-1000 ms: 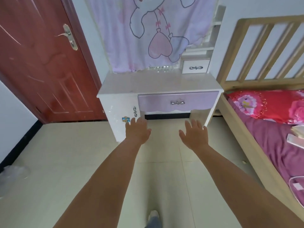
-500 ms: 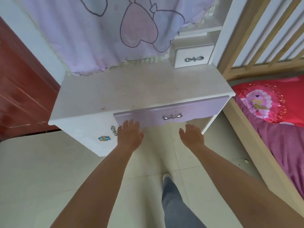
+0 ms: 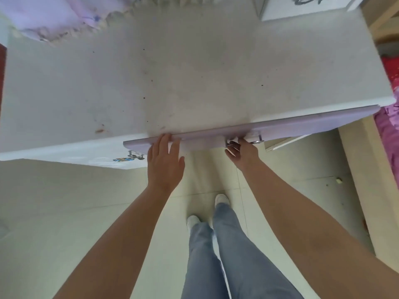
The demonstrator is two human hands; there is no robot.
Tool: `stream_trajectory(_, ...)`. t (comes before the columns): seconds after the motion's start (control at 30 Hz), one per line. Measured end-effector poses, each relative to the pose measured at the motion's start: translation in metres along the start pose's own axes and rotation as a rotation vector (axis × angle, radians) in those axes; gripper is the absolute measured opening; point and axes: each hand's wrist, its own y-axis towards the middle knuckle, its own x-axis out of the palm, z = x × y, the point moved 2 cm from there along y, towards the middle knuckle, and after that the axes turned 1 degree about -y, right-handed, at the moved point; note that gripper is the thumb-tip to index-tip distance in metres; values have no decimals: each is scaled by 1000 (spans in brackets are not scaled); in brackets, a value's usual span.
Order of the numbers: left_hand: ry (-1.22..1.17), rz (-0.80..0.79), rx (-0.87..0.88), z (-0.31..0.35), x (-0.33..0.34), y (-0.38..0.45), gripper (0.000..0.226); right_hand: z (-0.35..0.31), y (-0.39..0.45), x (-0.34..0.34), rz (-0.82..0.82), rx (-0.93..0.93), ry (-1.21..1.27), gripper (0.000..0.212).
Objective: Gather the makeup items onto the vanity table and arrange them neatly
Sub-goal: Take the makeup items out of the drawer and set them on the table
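The white vanity table point(image 3: 194, 67) top looks matt and speckled; its lilac drawer front point(image 3: 291, 129) smooth, with a shiny metal handle point(image 3: 257, 140).

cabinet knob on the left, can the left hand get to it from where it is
Probably yes: the left hand lies flat against the drawer front, the knob is just beside it, and nothing lies between.

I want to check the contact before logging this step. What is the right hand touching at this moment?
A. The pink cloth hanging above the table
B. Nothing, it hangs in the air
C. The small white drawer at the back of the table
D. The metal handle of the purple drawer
D: the right hand has its fingers curled round the metal handle on the purple drawer front, while the left hand lies flat at the drawer's edge.
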Motion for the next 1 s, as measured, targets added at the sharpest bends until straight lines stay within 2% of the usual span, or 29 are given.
stream_trajectory(0.07, 60, 53, 46, -7, 5, 3, 47, 1, 4, 3, 19, -26, 6, 27)
stream_trajectory(0.2, 78, 67, 68, -13, 8, 2, 45, 7, 4, -7, 45, -71, -39, 14)
stream_trajectory(0.27, 103, 85, 136, -13, 7, -3, 41, 12, -2, -14, 61, -68, -35, 12)
stream_trajectory(0.43, 98, -24, 296, -17, 0, -19, 19, 36, -23, -43, 99, -38, -55, 12)
stream_trajectory(0.57, 103, -95, 398, -10, -1, -46, 25, 48, -38, -67, 100, 0, -106, 22)
stream_trajectory(0.6, 100, -106, 402, -9, 0, -50, 25, 48, -45, -72, 117, -17, -225, 19)
stream_trajectory(0.67, 101, -121, 405, -8, 1, -54, 26, 46, -58, -80, 205, -203, -706, 3)
stream_trajectory(0.73, 97, -119, 423, -8, 2, -54, 28, 43, -68, -89, 332, -637, -1144, 22)
stream_trajectory(0.8, 96, -119, 435, -10, 3, -54, 30, 39, -82, -84, 390, -1149, -1394, 27)
stream_trajectory(0.83, 99, -121, 438, -10, 4, -55, 30, 36, -85, -80, 412, -1327, -1496, 28)
stream_trajectory(0.87, 96, -132, 435, -10, 5, -56, 30, 30, -84, -75, 396, -1418, -1608, 28)
stream_trajectory(0.9, 89, -137, 434, -11, 8, -57, 30, 22, -80, -69, 332, -1403, -1747, 25)
stream_trajectory(0.93, 84, -142, 430, -11, 9, -57, 30, 14, -76, -63, 238, -1312, -1924, 21)
stream_trajectory(1.0, 91, -151, 414, -11, 11, -57, 29, 6, -64, -59, 40, -1049, -2201, 23)
